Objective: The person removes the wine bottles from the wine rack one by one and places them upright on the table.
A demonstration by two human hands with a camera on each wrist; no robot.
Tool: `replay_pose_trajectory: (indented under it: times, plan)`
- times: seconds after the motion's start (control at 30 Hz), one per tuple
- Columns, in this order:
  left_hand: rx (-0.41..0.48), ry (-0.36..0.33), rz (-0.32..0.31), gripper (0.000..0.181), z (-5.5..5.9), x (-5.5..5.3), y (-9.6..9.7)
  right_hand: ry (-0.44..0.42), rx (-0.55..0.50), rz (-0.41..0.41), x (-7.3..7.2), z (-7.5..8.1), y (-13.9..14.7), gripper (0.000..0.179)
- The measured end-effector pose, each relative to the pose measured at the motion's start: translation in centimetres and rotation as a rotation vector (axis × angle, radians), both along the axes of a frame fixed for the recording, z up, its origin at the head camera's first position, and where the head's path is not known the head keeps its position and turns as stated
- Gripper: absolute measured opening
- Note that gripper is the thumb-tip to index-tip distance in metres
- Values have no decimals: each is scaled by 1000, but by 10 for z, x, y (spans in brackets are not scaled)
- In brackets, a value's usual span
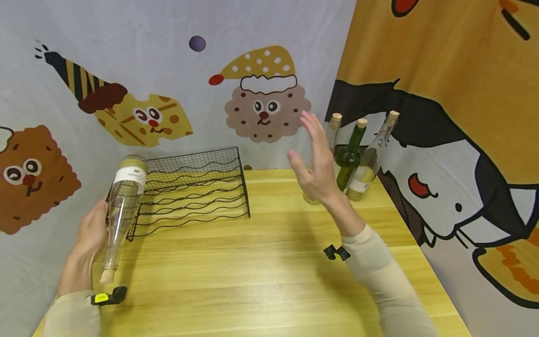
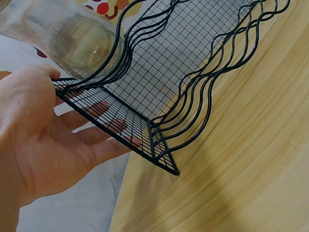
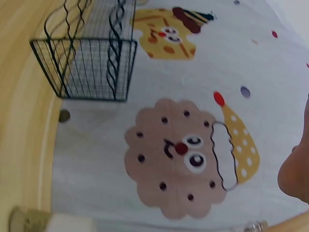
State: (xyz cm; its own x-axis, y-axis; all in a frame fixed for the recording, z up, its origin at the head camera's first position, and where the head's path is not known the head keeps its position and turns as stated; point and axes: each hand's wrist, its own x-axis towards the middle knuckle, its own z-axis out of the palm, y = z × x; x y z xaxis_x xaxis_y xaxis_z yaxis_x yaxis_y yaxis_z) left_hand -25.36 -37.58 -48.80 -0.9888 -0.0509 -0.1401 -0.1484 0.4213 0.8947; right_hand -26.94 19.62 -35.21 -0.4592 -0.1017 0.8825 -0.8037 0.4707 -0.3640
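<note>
At the left end of a black wire wine rack [image 1: 193, 187], my left hand [image 1: 91, 229] rests with its fingers [image 2: 108, 150] extended along the outside of the mesh end panel [image 2: 130, 128]. The thumb lies by the panel's upper corner. On the rack's top row lies a clear glass wine bottle [image 1: 130, 174] with a white label, its corked neck pointing toward me. My right hand [image 1: 316, 168] is raised over the table with fingers spread and holds nothing. It is nearest to a corked clear bottle [image 1: 334, 124], which it partly hides.
Beside that clear bottle, a green corked bottle [image 1: 347, 159] and another clear bottle with a white label [image 1: 366, 171] stand at the back right. The wooden table [image 1: 236, 281] meets a cartoon-printed cloth wall [image 1: 168, 42] at the back.
</note>
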Motion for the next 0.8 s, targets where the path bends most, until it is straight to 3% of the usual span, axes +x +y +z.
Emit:
replay_pose_trajectory:
  times: [0.17,0.37,0.63,0.8]
  plan:
    - [-15,-12,11,67,-1,1,0,-80,93,49,-2,-13,-23,70]
    - [-4,12,3,67,-3,1,0,-250,159,97,-9,-35,-44,71]
    - [26,27,-10,66,-4,0,0,-519,193,132,-22,-64,-61,72]
    - [27,24,-5,67,-3,0,-1,-639,186,142,-30,-81,-69,73]
